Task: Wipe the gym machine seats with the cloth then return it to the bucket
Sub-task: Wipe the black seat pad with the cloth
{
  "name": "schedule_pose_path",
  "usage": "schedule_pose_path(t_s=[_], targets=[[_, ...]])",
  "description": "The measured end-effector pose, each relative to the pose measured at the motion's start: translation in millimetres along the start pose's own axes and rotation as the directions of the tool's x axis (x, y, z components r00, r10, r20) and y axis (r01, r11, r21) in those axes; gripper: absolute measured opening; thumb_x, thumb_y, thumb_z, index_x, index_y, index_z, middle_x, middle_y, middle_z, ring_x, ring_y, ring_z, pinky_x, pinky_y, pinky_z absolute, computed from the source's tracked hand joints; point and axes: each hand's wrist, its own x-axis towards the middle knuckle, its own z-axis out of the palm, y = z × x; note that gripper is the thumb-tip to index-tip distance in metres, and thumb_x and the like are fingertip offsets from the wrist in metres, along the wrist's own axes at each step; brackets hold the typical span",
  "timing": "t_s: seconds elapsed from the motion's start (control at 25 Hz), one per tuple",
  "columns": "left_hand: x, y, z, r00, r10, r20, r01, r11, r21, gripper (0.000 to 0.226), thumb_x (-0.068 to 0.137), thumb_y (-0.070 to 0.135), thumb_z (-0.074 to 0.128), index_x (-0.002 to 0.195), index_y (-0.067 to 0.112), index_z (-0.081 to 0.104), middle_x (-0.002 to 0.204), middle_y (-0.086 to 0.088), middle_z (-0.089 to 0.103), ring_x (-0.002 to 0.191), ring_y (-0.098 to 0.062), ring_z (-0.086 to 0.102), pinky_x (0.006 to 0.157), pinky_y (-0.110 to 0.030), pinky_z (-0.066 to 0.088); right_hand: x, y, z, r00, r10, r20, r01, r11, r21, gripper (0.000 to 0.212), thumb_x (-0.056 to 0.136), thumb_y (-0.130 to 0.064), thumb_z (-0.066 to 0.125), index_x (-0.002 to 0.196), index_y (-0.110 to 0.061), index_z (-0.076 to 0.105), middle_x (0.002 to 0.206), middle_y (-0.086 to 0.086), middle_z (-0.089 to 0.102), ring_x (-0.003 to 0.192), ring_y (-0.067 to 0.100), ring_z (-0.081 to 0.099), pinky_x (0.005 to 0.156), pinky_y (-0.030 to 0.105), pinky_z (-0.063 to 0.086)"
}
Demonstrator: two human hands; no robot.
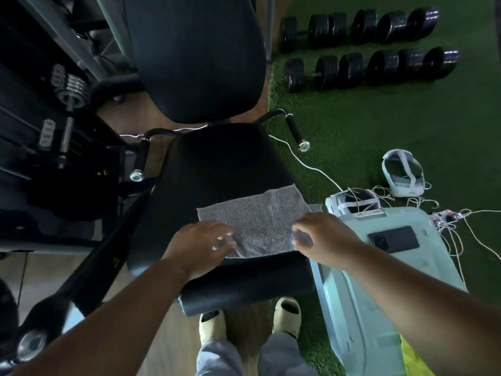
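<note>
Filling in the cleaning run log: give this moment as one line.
stage: wiping | grey cloth flat on black seat | left hand on cloth | right hand pinches cloth edge | bucket: unseen

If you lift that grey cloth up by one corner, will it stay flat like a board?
Probably not. The grey cloth looks like soft, fuzzy towelling lying limp on the black seat, so it would likely droop. It looks thin, so probably light.

No writing, label, brand or number is showing clearly enough to read anywhere. The weight plates well beyond the left hand are carrying only blurred marks, and the dark phone just beside the right hand is showing no legible logo.
</note>
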Motion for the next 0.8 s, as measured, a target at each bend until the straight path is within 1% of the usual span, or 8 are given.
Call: schedule_pose_path(t_s=[0.12,0.2,0.32,0.44,0.52,0.6,0.68,0.8], targets=[[21,-10,11,0.996,-0.087,0.003,0.086,0.994,0.071,0.049,0.094,0.052,0.052,0.138,0.032,0.053,0.142,0.009,0.055,0.132,-0.014,0.049,0.108,-0.038,0.037,28,-18,13,0.997,0.027,-0.069,-0.025,0.999,0.022,0.048,0.098,-0.039,0.051,0.142,-0.024,0.044,0.141,0.001,0.050,0.133,0.022,0.043,0.110,0.040,0.035],[32,-11,26,0.991,-0.109,0.080,0.092,0.977,0.191,0.064,0.094,0.059,0.047,0.151,0.034,0.035,0.158,0.007,0.035,0.145,-0.015,0.030,0.117,-0.043,0.022,52,-36,32,0.997,0.078,-0.018,-0.079,0.994,-0.069,0.061,0.100,-0.048,0.042,0.153,-0.028,0.021,0.162,0.005,0.021,0.149,0.029,0.017,0.119,0.048,0.016],[39,-10,46,0.991,-0.100,0.088,0.078,0.971,0.228,0.070,0.093,0.066,0.039,0.154,0.035,0.025,0.164,0.007,0.020,0.150,-0.014,0.015,0.120,-0.042,0.009,72,-37,66,0.991,0.128,0.038,-0.119,0.977,-0.176,0.066,0.099,-0.062,0.014,0.156,-0.036,-0.007,0.165,0.005,-0.015,0.151,0.030,-0.015,0.121,0.051,-0.003],[45,-13,49,0.997,-0.061,0.043,0.058,0.996,0.070,0.065,0.094,0.061,0.045,0.153,0.038,0.030,0.162,0.012,0.023,0.148,-0.008,0.016,0.118,-0.035,0.005,73,-1,71,0.991,0.125,-0.057,-0.134,0.970,-0.202,0.065,0.097,-0.062,0.003,0.155,-0.037,-0.009,0.165,0.000,-0.013,0.151,0.024,-0.014,0.122,0.046,-0.003],[52,-22,44,0.995,-0.091,-0.036,0.089,0.995,-0.048,0.059,0.094,0.055,0.051,0.149,0.036,0.040,0.158,0.012,0.033,0.144,-0.008,0.026,0.116,-0.033,0.011,73,19,64,0.980,0.183,-0.078,-0.194,0.964,-0.179,0.065,0.096,-0.057,0.001,0.156,-0.034,-0.006,0.166,0.000,-0.008,0.152,0.023,-0.009,0.123,0.045,0.004],[64,-39,40,0.980,-0.172,-0.098,0.173,0.985,0.008,0.058,0.095,0.057,0.048,0.148,0.033,0.042,0.157,0.006,0.036,0.145,-0.014,0.031,0.116,-0.042,0.021,84,18,58,0.948,0.316,-0.038,-0.318,0.943,-0.098,0.068,0.092,-0.057,0.006,0.156,-0.034,-0.004,0.166,0.002,-0.008,0.152,0.026,-0.007,0.121,0.054,0.007],[79,-60,39,0.952,-0.290,-0.102,0.301,0.946,0.123,0.063,0.095,0.061,0.042,0.150,0.031,0.038,0.159,0.000,0.034,0.147,-0.020,0.029,0.115,-0.049,0.026,102,-6,56,0.910,0.415,0.015,-0.413,0.908,-0.072,0.074,0.088,-0.073,0.010,0.153,-0.042,-0.009,0.164,0.003,-0.016,0.150,0.037,-0.012,0.114,0.069,-0.003],[97,-86,41,0.908,-0.414,-0.064,0.419,0.895,0.155,0.068,0.095,0.065,0.036,0.153,0.030,0.032,0.163,-0.002,0.026,0.150,-0.022,0.021,0.116,-0.052,0.024,106,-58,68,0.962,0.272,0.026,-0.265,0.952,-0.153,0.082,0.078,-0.089,0.010,0.148,-0.053,-0.010,0.162,0.002,-0.020,0.146,0.046,-0.018,0.102,0.077,-0.016]])
